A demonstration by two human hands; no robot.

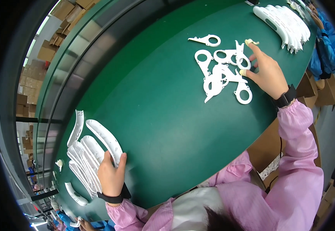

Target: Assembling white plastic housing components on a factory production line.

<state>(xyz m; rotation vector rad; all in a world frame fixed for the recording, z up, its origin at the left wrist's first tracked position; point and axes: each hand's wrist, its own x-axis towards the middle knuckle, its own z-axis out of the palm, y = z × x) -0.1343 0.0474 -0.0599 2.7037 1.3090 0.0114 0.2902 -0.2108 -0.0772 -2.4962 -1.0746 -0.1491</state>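
Note:
My left hand (111, 175) grips the near end of a long white curved plastic shell (105, 138), the top one of a fanned pile of similar shells (83, 163) on the green table (156, 115). My right hand (265, 71), fingers spread and tipped with yellowish finger cots, reaches into a heap of flat white ring-shaped plastic pieces (221, 73). Its fingertips touch the ring pieces at the heap's right side; no piece is lifted. Both arms wear pink sleeves and black wristbands.
One loose ring piece (207, 39) lies apart at the back. A second stack of white shells (285, 23) sits at the far right. A person in blue (325, 46) works beyond it. Cardboard boxes (53, 42) line the left wall; more shells (76, 194) lie lower left.

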